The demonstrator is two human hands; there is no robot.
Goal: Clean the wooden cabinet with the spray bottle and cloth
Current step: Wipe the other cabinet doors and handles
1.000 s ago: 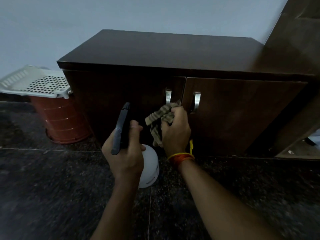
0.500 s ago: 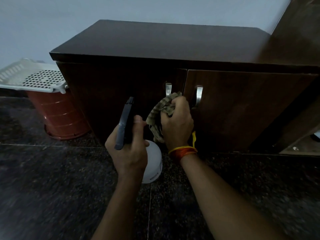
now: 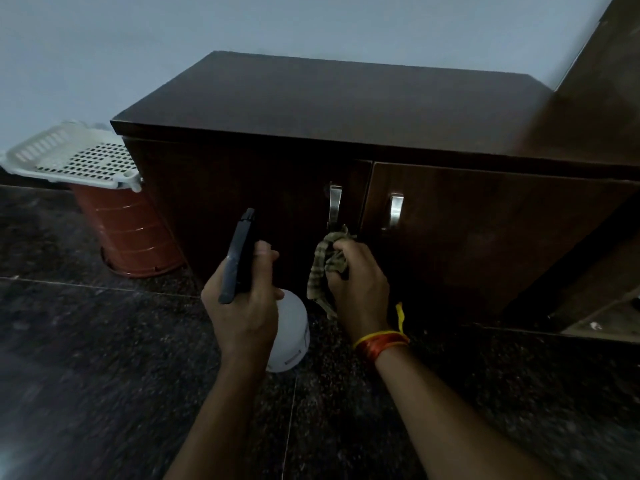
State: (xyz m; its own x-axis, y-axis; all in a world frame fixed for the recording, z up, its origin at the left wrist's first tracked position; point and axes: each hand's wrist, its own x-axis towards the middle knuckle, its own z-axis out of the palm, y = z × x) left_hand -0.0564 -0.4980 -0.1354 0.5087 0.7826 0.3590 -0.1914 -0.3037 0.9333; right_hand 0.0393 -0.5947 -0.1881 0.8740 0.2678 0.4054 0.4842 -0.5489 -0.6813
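A low dark wooden cabinet (image 3: 346, 109) with two doors and two metal handles stands against the wall. My left hand (image 3: 244, 306) grips a spray bottle (image 3: 291, 327) with a white body and a dark trigger head pointing up toward the left door. My right hand (image 3: 356, 285) is closed on a crumpled striped cloth (image 3: 325, 265), held against the lower part of the left door, just below its handle (image 3: 334, 206). The right door's handle (image 3: 396, 210) is uncovered.
An orange-brown bucket (image 3: 128, 233) topped by a white perforated basket (image 3: 72, 157) stands left of the cabinet. Taller dark wooden furniture (image 3: 602, 81) rises at the right. The floor (image 3: 104, 375) is dark speckled stone tile.
My right hand with the cloth has slid down the door, from beside the handles to below the left handle. The left hand with the bottle stayed about the same.
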